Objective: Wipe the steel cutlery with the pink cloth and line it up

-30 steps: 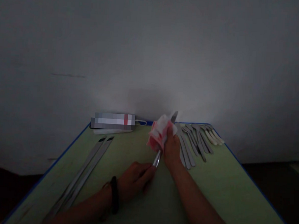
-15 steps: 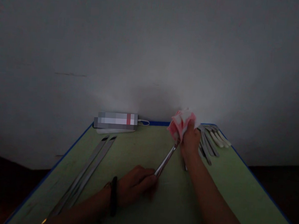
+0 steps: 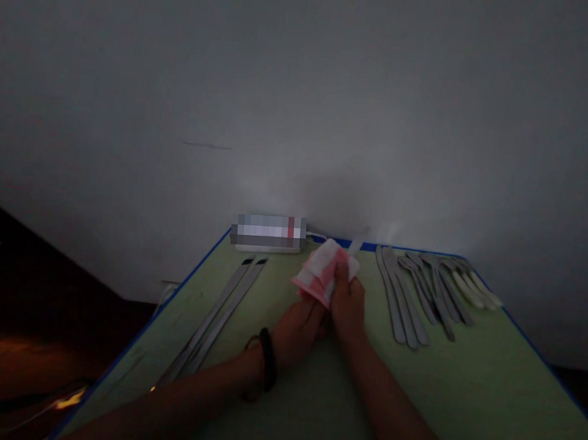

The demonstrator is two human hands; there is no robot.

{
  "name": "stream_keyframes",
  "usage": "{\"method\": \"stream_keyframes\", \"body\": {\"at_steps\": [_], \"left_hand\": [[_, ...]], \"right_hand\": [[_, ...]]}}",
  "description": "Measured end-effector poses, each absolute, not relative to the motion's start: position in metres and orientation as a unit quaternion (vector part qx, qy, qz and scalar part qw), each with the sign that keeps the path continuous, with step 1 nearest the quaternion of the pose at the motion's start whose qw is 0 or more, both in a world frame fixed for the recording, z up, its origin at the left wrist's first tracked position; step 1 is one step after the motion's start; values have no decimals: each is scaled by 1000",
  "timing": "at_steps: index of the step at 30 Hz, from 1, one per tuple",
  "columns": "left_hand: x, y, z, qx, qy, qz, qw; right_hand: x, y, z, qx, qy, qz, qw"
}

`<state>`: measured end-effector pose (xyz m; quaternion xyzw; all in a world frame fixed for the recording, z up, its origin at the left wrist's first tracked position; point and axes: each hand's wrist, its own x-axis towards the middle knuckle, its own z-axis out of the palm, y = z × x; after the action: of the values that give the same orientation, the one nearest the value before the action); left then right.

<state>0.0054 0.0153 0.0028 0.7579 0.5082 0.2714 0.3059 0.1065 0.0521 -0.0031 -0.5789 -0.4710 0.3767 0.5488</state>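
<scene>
My left hand (image 3: 294,333), with a dark band on its wrist, is closed just below the cloth at the table's middle. The handle of a table knife seems to lie in its fingers, mostly hidden. My right hand (image 3: 349,311) grips a pink and white cloth (image 3: 323,268) wrapped around that knife. Beyond the cloth pokes the pale, flat blade end of the table knife (image 3: 358,242). Both hands are close together, nearly touching. To their right lie several knives, spoons and forks (image 3: 403,300) side by side.
Two long flat metal strips with dark tips (image 3: 227,295) lie on the left of the green table (image 3: 487,391). A blurred-out box (image 3: 268,232) with a white cable stands at the back. White-handled cutlery (image 3: 474,287) lies at the far right. A grey wall rises behind.
My left hand has moved up to the cloth, so the shiny handle between the hands is now covered. The blade end now shows past the cloth. The view has turned left.
</scene>
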Motion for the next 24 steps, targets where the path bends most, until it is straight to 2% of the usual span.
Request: {"method": "stream_keyframes", "body": {"at_steps": [6, 16, 21, 24], "left_hand": [[9, 9, 12, 740, 521, 246, 347], [8, 9, 14, 747, 458, 182, 446], [8, 10, 15, 763, 419, 189, 454], [10, 10, 16, 765, 416, 209, 445]], "right_hand": [[129, 69, 0, -574, -458, 368, 571], [190, 102, 32, -519, -345, 315, 716], [198, 100, 62, -435, -323, 334, 771], [193, 92, 82, -399, -344, 346, 776]]}}
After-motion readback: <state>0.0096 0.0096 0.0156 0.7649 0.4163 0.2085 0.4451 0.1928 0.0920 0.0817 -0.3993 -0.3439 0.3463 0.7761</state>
